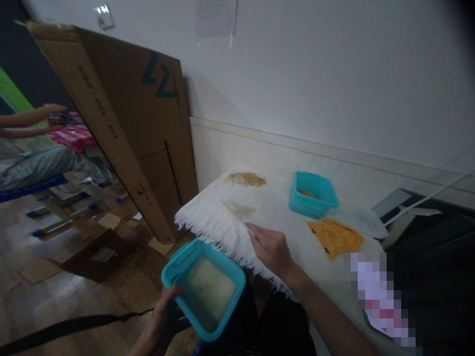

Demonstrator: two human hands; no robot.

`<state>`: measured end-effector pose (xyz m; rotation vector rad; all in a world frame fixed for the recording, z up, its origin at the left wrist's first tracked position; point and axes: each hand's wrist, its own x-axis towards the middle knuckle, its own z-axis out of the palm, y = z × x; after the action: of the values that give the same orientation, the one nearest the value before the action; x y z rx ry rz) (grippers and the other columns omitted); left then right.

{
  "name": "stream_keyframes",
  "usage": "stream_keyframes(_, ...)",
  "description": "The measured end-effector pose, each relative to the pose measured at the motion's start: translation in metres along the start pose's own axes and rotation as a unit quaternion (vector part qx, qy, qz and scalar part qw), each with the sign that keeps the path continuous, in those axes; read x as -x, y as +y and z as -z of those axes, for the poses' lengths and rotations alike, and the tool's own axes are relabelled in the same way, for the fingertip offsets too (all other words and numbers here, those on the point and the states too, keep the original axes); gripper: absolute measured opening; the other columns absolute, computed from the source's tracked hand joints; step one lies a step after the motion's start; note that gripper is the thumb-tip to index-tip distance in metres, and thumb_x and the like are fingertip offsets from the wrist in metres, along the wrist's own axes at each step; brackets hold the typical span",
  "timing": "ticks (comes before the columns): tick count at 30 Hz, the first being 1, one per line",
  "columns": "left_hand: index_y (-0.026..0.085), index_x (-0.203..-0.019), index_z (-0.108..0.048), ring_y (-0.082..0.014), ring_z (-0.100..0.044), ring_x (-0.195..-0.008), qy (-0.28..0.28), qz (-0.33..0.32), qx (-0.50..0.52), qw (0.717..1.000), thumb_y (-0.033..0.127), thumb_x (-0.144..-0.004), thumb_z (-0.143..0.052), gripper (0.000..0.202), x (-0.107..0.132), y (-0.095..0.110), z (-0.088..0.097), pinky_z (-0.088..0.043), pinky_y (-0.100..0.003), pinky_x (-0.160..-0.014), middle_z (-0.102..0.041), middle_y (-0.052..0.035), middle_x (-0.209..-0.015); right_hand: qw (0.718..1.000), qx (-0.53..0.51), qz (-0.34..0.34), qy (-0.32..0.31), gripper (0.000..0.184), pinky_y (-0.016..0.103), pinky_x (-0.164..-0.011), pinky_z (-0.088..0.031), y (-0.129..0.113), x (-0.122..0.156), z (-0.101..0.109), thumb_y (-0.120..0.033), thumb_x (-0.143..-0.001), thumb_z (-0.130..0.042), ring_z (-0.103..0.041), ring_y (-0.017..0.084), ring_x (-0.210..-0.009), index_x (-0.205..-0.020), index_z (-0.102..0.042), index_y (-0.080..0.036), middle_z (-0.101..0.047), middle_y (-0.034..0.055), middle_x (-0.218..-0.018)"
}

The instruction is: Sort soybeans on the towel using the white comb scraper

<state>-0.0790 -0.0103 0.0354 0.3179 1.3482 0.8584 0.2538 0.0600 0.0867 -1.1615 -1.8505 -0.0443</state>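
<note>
My left hand grips the near left rim of a teal plastic container, thumb over the edge. White grain that looks like rice lies in it; the container is held tilted just off the table's front edge. My right hand is closed over the white fringed cloth, pinching a thin pale utensil whose kind is not clear. Just beyond its tip is a small pale pile of grain. Farther back a pile of tan grain lies on the cloth.
A second teal container with tan grain stands at the back right. Beside it are a clear lid and an orange cloth. A tall cardboard box stands left of the table. Another person's hands show at far left.
</note>
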Motion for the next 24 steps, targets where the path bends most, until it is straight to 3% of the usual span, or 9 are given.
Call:
stream_keyframes(2,0.021,-0.153,-0.061,-0.0406,-0.084,-0.101,-0.004,-0.007,-0.007,1.0,0.045,-0.092,-0.081,0.068,-0.001,-0.002,0.001,-0.068,-0.058,-0.102,-0.084,-0.0119,-0.101,0.994,0.049,0.097,-0.023,0.044,0.038,-0.1,-0.076,-0.013,0.022,-0.01,-0.006,-0.104,-0.06,-0.091,0.027,-0.113,-0.135,-0.089,-0.019,-0.091,0.0132,-0.129)
stream_keyframes(4,0.02,-0.153,-0.06,-0.0398,-0.085,-0.098,-0.001,-0.01,-0.011,1.0,0.044,-0.093,-0.082,0.069,-0.001,-0.004,0.0,-0.069,-0.057,-0.099,-0.083,-0.0118,-0.1,0.984,0.092,0.146,-0.051,0.046,0.04,-0.097,-0.078,-0.021,0.039,-0.022,-0.003,-0.104,-0.06,-0.091,0.029,-0.117,-0.139,-0.087,-0.018,-0.09,0.0153,-0.131)
stream_keyframes(8,0.024,-0.151,-0.061,-0.0412,-0.087,-0.105,0.002,-0.012,-0.003,1.0,0.039,-0.096,-0.08,0.06,0.004,-0.003,-0.004,-0.068,-0.06,-0.104,-0.086,-0.0151,-0.114,0.972,0.122,0.18,-0.093,0.043,0.046,-0.092,-0.08,-0.033,0.049,-0.041,-0.003,-0.104,-0.065,-0.09,0.037,-0.117,-0.139,-0.086,-0.015,-0.088,0.0207,-0.132)
stream_keyframes(11,0.023,-0.147,-0.063,-0.0415,-0.087,-0.107,0.007,0.0,-0.006,1.0,0.038,-0.097,-0.079,0.055,0.005,-0.003,-0.006,-0.069,-0.058,-0.102,-0.085,-0.0167,-0.118,0.975,0.087,0.169,-0.112,0.043,0.043,-0.094,-0.078,-0.036,0.039,-0.04,-0.004,-0.104,-0.065,-0.09,0.034,-0.117,-0.14,-0.085,-0.015,-0.089,0.0196,-0.131)
stream_keyframes(13,0.022,-0.146,-0.063,-0.0415,-0.087,-0.106,0.005,0.009,-0.005,1.0,0.038,-0.096,-0.08,0.056,0.005,-0.005,-0.007,-0.07,-0.056,-0.099,-0.085,-0.0167,-0.117,0.988,0.052,0.104,-0.103,0.042,0.036,-0.094,-0.076,-0.028,0.026,-0.028,-0.008,-0.105,-0.064,-0.092,0.028,-0.108,-0.14,-0.085,-0.019,-0.092,0.0146,-0.125)
stream_keyframes(16,0.023,-0.152,-0.061,-0.0417,-0.087,-0.106,-0.004,0.017,0.005,1.0,0.037,-0.095,-0.08,0.062,0.003,-0.012,-0.008,-0.07,-0.057,-0.098,-0.085,-0.0159,-0.119,0.995,0.013,-0.102,-0.012,0.032,0.034,-0.085,-0.073,0.005,0.0,0.005,-0.026,-0.108,-0.068,-0.091,0.026,-0.091,-0.133,-0.088,-0.024,-0.094,0.0107,-0.115)
stream_keyframes(18,0.022,-0.155,-0.059,-0.0415,-0.087,-0.105,-0.009,0.025,0.014,1.0,0.036,-0.094,-0.08,0.066,0.001,-0.019,-0.008,-0.07,-0.058,-0.099,-0.085,-0.0168,-0.123,0.97,-0.011,-0.231,0.08,0.036,0.038,-0.083,-0.071,0.039,-0.016,0.028,-0.039,-0.102,-0.074,-0.089,0.03,-0.088,-0.132,-0.088,-0.023,-0.093,0.0113,-0.106)
stream_keyframes(20,0.021,-0.155,-0.059,-0.0415,-0.087,-0.107,-0.027,0.029,0.03,0.999,0.039,-0.094,-0.082,0.068,-0.002,-0.026,-0.009,-0.07,-0.057,-0.1,-0.085,-0.0183,-0.128,0.935,-0.064,-0.313,0.153,0.054,0.041,-0.082,-0.07,0.074,-0.027,0.045,-0.046,-0.091,-0.081,-0.087,0.034,-0.09,-0.135,-0.085,-0.017,-0.092,0.0141,-0.101)
stream_keyframes(24,0.021,-0.142,-0.063,-0.0424,-0.086,-0.108,-0.033,0.037,0.043,0.998,0.037,-0.093,-0.08,0.055,-0.009,-0.034,-0.014,-0.07,-0.057,-0.1,-0.084,-0.0171,-0.119,0.856,-0.152,-0.437,0.23,0.075,0.041,-0.07,-0.067,0.124,-0.029,0.057,-0.053,-0.075,-0.087,-0.084,0.034,-0.083,-0.138,-0.082,-0.012,-0.089,0.0138,-0.094)
